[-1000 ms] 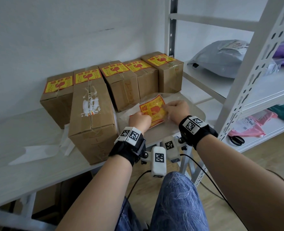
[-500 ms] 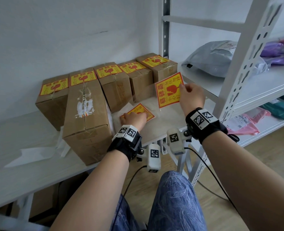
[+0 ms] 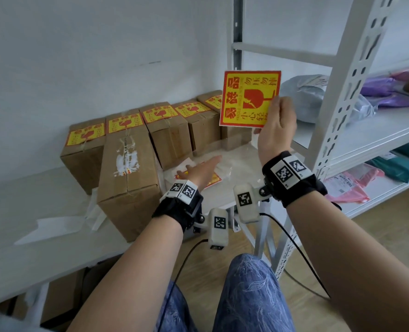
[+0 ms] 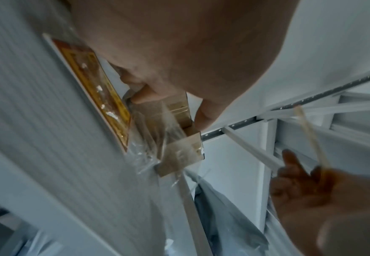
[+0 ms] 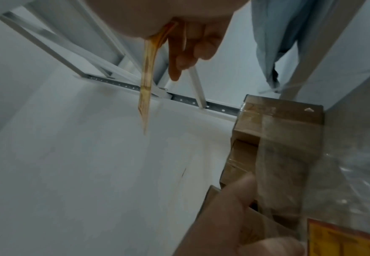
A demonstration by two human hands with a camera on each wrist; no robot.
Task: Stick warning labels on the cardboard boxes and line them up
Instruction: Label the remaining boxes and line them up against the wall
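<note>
My right hand (image 3: 274,127) pinches a yellow and red warning label (image 3: 250,98) by its right edge and holds it up in the air, in front of the row's right end. In the right wrist view the label (image 5: 147,69) shows edge-on under the fingers. My left hand (image 3: 202,170) lies low with fingers straight over the label pack (image 3: 214,182), a clear bag of labels on the table. Several labelled cardboard boxes (image 3: 167,130) stand in a row against the wall. A longer box (image 3: 128,173) without a label stands in front of them.
White backing paper scraps (image 3: 54,226) lie on the grey table (image 3: 19,248) to the left. A white metal shelf rack (image 3: 342,92) stands on the right, holding grey, purple, pink and green mailer bags. My knee in blue trousers is below.
My right hand has lifted the label higher, up off the table to above the boxes. My left hand has uncurled and its fingers now reach forward over the pack.
</note>
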